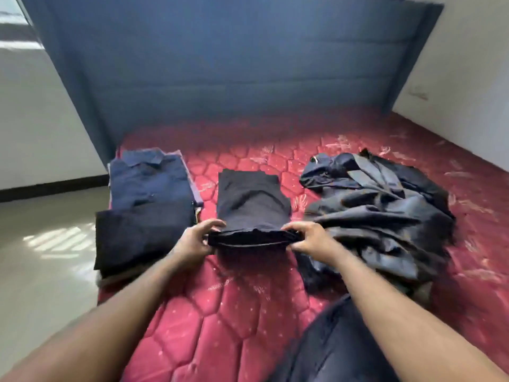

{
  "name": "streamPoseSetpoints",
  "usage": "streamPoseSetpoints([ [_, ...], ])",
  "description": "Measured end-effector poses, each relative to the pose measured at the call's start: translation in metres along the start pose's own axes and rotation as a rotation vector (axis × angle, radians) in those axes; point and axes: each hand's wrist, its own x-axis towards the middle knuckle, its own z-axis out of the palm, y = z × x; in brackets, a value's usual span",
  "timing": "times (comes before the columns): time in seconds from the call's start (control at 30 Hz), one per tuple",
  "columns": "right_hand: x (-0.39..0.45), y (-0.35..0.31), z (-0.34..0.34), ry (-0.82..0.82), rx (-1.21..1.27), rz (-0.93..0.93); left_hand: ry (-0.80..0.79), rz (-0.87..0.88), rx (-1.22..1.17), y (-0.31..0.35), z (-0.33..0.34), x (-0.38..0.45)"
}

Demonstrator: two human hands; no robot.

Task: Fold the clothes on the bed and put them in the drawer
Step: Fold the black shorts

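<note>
Left hand [194, 241] and right hand [308, 239] pinch the near corners of a dark folded garment [252, 208] at mid-mattress [220, 312]. Folded stack [146, 205] lies left; unfolded pile [380, 216] right.

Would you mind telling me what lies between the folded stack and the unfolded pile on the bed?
In the head view, a dark garment lies between the stack and the pile, with both hands gripping its near edge: left hand, right hand.

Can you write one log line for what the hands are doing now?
step: folding | left hand, right hand: grip near edge of dark folded garment | on: red quilted mattress
</note>
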Motion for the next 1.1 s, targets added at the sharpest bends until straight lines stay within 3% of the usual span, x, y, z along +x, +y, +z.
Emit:
streamPoseSetpoints([
  [0.13,-0.033,0.025,0.023,-0.275,-0.045,0.100,-0.100,-0.101,-0.056,-0.021,0.035,-0.055],
  [0.27,-0.060,0.010,0.004,-0.510,0.273,0.220,-0.315,-0.236,-0.278,0.005,0.020,-0.087],
  [0.33,-0.061,0.005,-0.004,-0.549,0.332,0.229,-0.397,-0.255,-0.337,0.013,0.008,-0.078],
  [0.43,-0.028,0.009,-0.017,-0.406,0.333,0.223,-0.319,-0.254,-0.281,0.021,-0.005,-0.030],
  [0.63,0.093,0.046,-0.022,0.277,0.384,0.280,0.262,-0.315,0.088,0.010,0.003,0.102],
  [0.7,0.111,0.072,-0.002,0.405,0.320,0.377,0.420,-0.361,0.079,0.006,0.022,0.113],
  [0.83,0.101,0.107,0.045,0.337,0.274,0.545,0.335,-0.586,-0.009,-0.035,0.084,0.098],
  [0.9,0.097,0.116,0.058,0.293,0.198,0.591,0.317,-0.736,0.076,-0.055,0.104,0.087],
  [1.0,0.106,0.130,0.065,0.169,0.122,0.634,0.348,-0.831,0.224,-0.060,0.113,0.082],
  [1.1,0.130,0.187,0.084,0.064,0.081,0.699,0.360,-0.933,0.195,-0.054,0.113,0.084],
])
